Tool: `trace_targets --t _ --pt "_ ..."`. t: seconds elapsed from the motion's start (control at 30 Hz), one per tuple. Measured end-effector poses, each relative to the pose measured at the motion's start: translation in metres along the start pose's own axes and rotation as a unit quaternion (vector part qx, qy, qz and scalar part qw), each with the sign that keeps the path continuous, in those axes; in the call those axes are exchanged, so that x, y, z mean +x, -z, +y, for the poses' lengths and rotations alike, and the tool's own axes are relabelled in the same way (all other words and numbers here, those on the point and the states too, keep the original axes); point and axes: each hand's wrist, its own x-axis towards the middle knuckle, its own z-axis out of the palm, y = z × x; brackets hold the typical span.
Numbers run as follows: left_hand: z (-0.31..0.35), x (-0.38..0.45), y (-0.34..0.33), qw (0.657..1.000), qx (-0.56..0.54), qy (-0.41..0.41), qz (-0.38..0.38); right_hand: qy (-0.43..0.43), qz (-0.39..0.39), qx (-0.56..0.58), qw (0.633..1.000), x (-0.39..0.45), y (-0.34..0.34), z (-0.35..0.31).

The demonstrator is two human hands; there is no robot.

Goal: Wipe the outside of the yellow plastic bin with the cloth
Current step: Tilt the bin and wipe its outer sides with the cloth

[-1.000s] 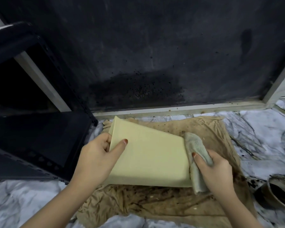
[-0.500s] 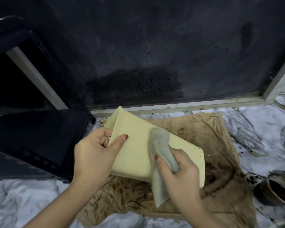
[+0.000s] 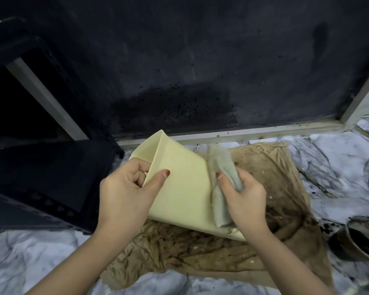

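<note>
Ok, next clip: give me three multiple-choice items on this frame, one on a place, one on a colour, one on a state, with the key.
1. Where does the cloth touch the bin?
A. Its right side
B. Inside it
C. Its left rim

2. What colour is the sheet under the bin?
A. Blue
B. Brown, stained
C. White

3. How is the bin held?
A. Standing free on the floor
B. Tilted, gripped at its rim by the left hand
C. Hung from the wall

Key: A, the right hand presses the cloth there; B, it is tan with dark stains; B, thumb lies on the outer face.
</note>
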Motion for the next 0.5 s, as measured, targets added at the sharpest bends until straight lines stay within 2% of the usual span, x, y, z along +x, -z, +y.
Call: trace_targets --t 0.3,0.4,0.5 --pt "-0.004 0.001 0.005 1.0 -0.016 0.021 0.015 -0.163 0.081 -0.066 0.981 -0.02 0.037 0.06" --pt "-0.005 0.0 0.005 0.999 -0.012 0.02 0.021 -0.154 0.079 -0.065 0.983 -0.032 0.034 0.052" --pt "-0.003 -0.003 0.003 0.999 -0.02 0.021 0.021 -0.093 0.041 -0.035 0.994 -0.049 0.013 0.028"
